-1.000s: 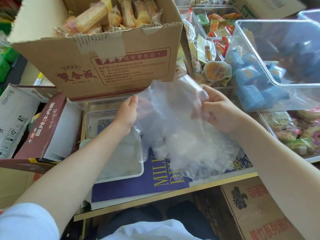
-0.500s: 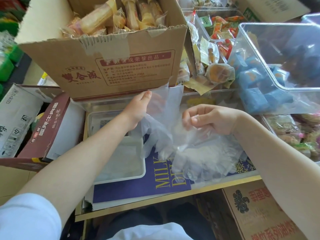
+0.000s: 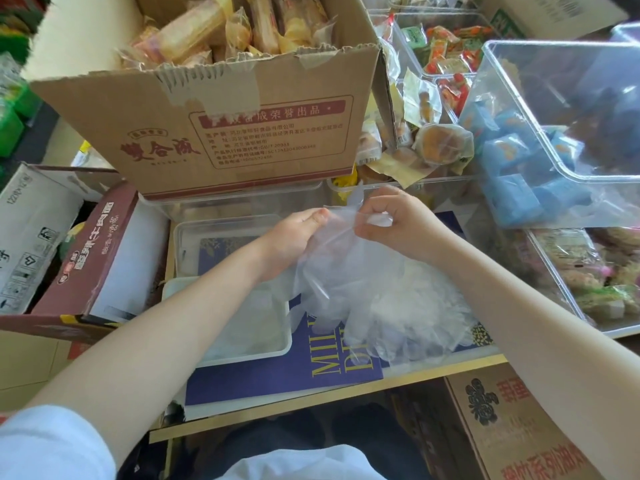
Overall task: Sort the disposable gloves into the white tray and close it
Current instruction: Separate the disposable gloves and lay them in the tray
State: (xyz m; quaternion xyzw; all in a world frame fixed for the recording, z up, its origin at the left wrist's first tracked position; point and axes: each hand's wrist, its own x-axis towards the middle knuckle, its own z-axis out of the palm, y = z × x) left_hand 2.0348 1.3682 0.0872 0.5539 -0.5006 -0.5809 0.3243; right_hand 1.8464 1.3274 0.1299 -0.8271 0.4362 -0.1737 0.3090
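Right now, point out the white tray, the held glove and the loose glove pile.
white tray (image 3: 277,351): head view, on its near right rim.
held glove (image 3: 329,258): head view, on its clear film between the hands.
glove pile (image 3: 422,306): head view, on the heap's middle, right of the tray.

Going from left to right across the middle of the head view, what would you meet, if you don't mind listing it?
White carton → maroon box → white tray → left hand → right hand, both pinching a clear glove → clear bin of snack packets.
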